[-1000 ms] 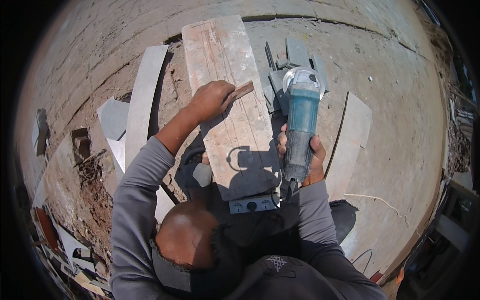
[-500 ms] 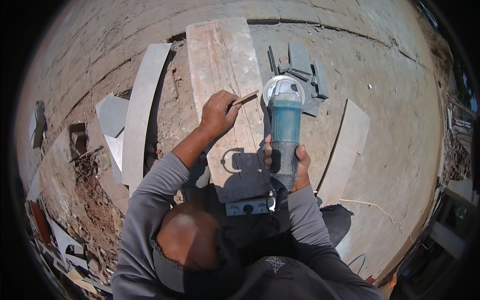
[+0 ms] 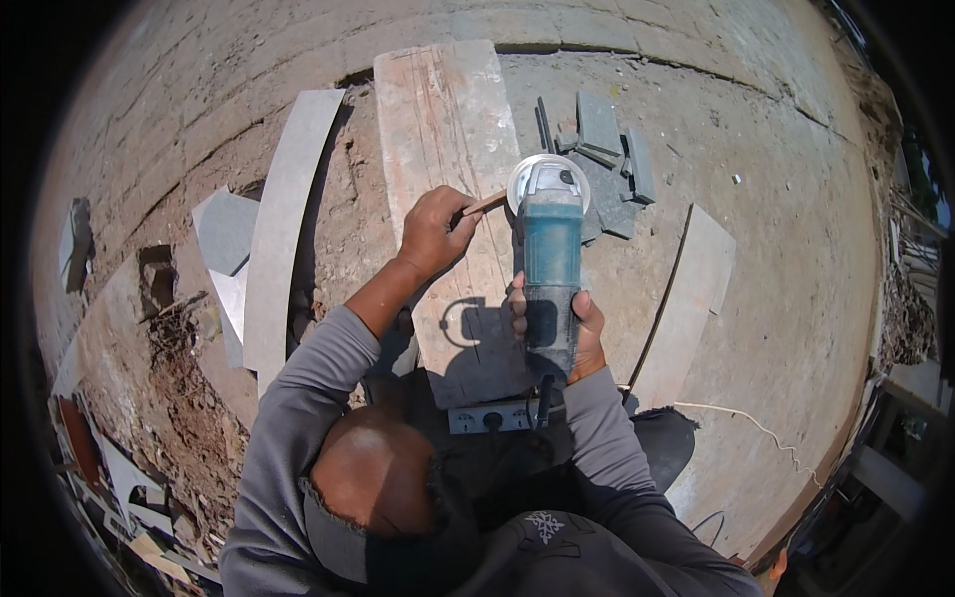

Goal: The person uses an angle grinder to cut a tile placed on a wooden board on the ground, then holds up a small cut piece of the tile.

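Note:
My left hand [image 3: 434, 227] is closed on a thin brown strip [image 3: 486, 205], pinning it across a pale, scored board [image 3: 423, 119] that lies lengthwise in front of me. My right hand [image 3: 583, 323] grips a teal and black angle grinder [image 3: 552, 244] by its body, disc pointing away from me. The silver disc guard [image 3: 538, 171] sits at the far end of the strip, over the board's right edge; whether the disc touches the strip I cannot tell. A power strip [image 3: 467, 419] with a plug in it lies below the board's near end.
Several grey tile pieces [image 3: 598, 124] lie right of the board. A long pale strip [image 3: 279, 229] and grey offcuts [image 3: 221, 231] lie left, beside broken rubble [image 3: 194, 378]. Another pale piece [image 3: 686, 298] lies right, near a cream cord [image 3: 746, 417]. My bare knee [image 3: 374, 468] is below.
My right hand has moved the grinder leftward, bringing its head to the strip's end. My left hand, still holding the strip, has shifted slightly down in the picture.

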The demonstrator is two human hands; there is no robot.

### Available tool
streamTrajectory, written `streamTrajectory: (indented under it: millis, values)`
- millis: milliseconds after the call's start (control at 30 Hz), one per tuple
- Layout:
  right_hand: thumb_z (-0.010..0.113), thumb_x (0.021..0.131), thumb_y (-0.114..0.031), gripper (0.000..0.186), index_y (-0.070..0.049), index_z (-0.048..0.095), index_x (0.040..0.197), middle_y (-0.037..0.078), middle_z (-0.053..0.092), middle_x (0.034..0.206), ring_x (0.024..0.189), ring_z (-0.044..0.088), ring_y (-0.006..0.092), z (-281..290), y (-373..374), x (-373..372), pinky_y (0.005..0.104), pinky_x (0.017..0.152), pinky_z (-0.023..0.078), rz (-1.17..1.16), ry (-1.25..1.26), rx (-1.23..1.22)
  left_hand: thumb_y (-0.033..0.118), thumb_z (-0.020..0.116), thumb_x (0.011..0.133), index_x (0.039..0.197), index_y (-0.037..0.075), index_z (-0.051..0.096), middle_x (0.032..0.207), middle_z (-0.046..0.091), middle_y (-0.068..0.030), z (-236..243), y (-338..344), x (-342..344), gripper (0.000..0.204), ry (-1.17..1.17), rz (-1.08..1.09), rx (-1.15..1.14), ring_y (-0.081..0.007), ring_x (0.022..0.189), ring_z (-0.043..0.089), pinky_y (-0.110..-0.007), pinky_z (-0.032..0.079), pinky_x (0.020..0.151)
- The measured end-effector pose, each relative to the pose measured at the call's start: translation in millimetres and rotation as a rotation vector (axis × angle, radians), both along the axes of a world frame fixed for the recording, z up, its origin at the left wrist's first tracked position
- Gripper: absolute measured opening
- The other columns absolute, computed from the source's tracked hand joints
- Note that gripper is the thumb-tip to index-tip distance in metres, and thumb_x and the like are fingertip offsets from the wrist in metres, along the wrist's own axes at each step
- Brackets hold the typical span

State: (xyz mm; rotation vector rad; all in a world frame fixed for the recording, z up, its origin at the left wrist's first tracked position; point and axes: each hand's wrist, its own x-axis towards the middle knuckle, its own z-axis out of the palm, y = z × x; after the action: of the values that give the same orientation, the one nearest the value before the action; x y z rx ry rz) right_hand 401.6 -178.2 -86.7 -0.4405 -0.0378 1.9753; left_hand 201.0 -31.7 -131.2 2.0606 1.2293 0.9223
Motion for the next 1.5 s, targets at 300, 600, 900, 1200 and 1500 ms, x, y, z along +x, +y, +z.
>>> streamTrajectory:
  millis: [300, 600, 900, 1200, 1500]
  values:
    - [0.078, 0.08, -0.049, 0.084, 0.009, 0.046, 0.132, 0.019, 0.063, 0.103, 0.09, 0.07, 0.0287, 1, 2, -6, 0.038, 0.078, 0.059, 0.041, 0.029, -0.001, 0.013, 0.076, 0.081, 0.083, 0.005, 0.067, 0.078, 0.06, -0.0099, -1, 3, -1, 0.012, -0.02, -0.013, 0.002, -0.0293, 0.072, 0.06, -0.04, 0.048, 0.065]
    - [0.077, 0.081, -0.048, 0.082, 0.008, 0.046, 0.132, 0.02, 0.064, 0.105, 0.09, 0.07, 0.029, -4, 1, -7, 0.0387, 0.079, 0.06, 0.049, 0.036, 0.008, 0.01, 0.078, 0.081, 0.085, 0.003, 0.066, 0.077, 0.058, -0.0111, -1, 3, -2, 0.014, -0.003, -0.025, 0.02, -0.0277, 0.07, 0.058, -0.037, 0.047, 0.064]
    - [0.081, 0.073, -0.056, 0.091, 0.007, 0.049, 0.13, 0.017, 0.066, 0.104, 0.085, 0.071, 0.0271, -4, 2, -4, 0.0373, 0.076, 0.059, 0.057, -0.04, -0.024, 0.012, 0.076, 0.08, 0.083, 0.005, 0.067, 0.078, 0.06, -0.0106, -2, 2, -2, 0.012, 0.012, -0.018, 0.005, -0.0302, 0.073, 0.06, -0.041, 0.048, 0.066]
    - [0.078, 0.079, -0.05, 0.084, 0.01, 0.047, 0.13, 0.02, 0.063, 0.102, 0.088, 0.07, 0.0291, -4, 2, 1, 0.0382, 0.074, 0.06, -0.011, 0.016, 0.005, 0.013, 0.076, 0.081, 0.083, 0.004, 0.067, 0.079, 0.061, -0.011, -4, 2, -2, 0.012, -0.011, -0.013, 0.029, -0.0305, 0.073, 0.06, -0.041, 0.048, 0.067]
    - [0.08, 0.075, -0.052, 0.088, 0.009, 0.048, 0.129, 0.019, 0.063, 0.101, 0.085, 0.069, 0.0268, -3, 0, 5, 0.0356, 0.076, 0.06, -0.035, -0.034, -0.016, 0.012, 0.076, 0.081, 0.083, 0.004, 0.067, 0.078, 0.061, -0.011, -3, 2, -2, 0.012, -0.009, -0.013, 0.029, -0.0305, 0.072, 0.06, -0.041, 0.049, 0.066]
